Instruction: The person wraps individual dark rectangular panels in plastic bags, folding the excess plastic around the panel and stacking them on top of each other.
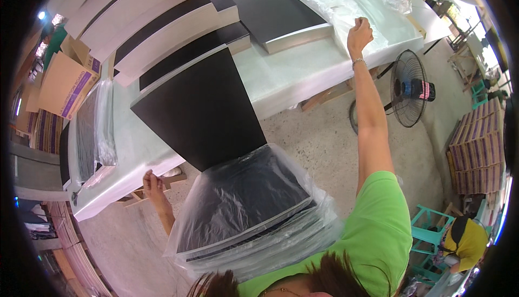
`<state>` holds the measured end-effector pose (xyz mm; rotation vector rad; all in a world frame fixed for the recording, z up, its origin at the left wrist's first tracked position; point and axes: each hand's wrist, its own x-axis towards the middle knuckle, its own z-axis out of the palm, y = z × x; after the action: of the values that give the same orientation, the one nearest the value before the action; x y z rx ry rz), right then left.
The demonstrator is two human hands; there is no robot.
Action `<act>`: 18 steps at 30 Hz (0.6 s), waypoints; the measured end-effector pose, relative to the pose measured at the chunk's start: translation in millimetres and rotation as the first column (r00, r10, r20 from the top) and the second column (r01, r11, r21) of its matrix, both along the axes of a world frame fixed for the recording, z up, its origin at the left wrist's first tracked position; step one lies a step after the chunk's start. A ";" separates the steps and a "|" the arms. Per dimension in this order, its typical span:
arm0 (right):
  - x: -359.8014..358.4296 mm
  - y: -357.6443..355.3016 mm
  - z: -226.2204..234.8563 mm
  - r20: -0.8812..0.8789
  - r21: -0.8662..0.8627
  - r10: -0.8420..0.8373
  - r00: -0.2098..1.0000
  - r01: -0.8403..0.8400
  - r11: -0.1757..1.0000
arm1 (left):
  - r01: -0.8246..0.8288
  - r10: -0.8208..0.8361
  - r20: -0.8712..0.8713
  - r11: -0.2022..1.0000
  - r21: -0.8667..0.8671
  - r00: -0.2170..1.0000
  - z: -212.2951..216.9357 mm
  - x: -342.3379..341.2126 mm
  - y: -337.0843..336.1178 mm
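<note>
My right hand (pixel 360 36) reaches far out over the table, its fingers curled together beside loose clear plastic bags (pixel 346 5). Whether a thin edge of plastic is between those fingers cannot be made out. By the near table edge on the left, my left hand (pixel 154 183) is closed in a pinch; whatever it may hold is too small to see. Between my arms, a pile of black boards in clear plastic (pixel 246 205) lies close to my body. A bare black board stack (pixel 200 108) stretches from that pile to the table.
More black board stacks (pixel 278 13) rest on the white-covered table (pixel 303 75). A wrapped stack (pixel 94 129) and a cardboard box (pixel 67 83) are at left. A standing fan (pixel 408 89) is at right. Beyond it are stacked cartons (pixel 478 148) and a person in yellow (pixel 465 243).
</note>
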<state>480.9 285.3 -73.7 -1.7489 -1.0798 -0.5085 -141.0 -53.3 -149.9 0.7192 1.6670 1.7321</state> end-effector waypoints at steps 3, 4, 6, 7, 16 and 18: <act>-7.8 -9.6 -3.0 0.067 -0.149 -0.055 0.996 0.064 0.987 | 0.053 -0.052 -0.088 0.998 0.018 0.995 34.1 9.2 14.7; -5.5 -15.2 -3.7 0.099 -0.187 -0.070 0.993 0.088 0.978 | 0.066 -0.062 -0.110 0.997 0.029 0.992 38.2 17.0 17.8; 25.1 -17.5 -25.6 0.151 -0.402 0.079 0.985 -0.011 0.916 | 0.130 -0.120 -0.155 0.990 0.058 0.981 45.4 30.0 33.1; 22.9 -11.3 -37.7 0.259 -0.517 0.028 0.966 0.114 0.849 | 0.140 -0.123 -0.174 0.986 0.087 0.977 41.4 30.2 33.2; 15.5 -21.3 -28.9 0.207 -0.264 -0.093 0.974 0.147 0.953 | 0.400 -0.482 -0.511 0.876 -0.269 0.712 46.0 56.5 34.3; 21.9 -16.3 -28.3 0.126 -0.110 -0.208 0.970 0.222 0.969 | 0.386 -0.513 -0.561 0.859 -0.338 0.650 52.4 62.4 33.4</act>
<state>502.8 269.0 -102.0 -1.9791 -1.0226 -0.6959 -78.6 -19.9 -97.5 1.6121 1.8154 0.9875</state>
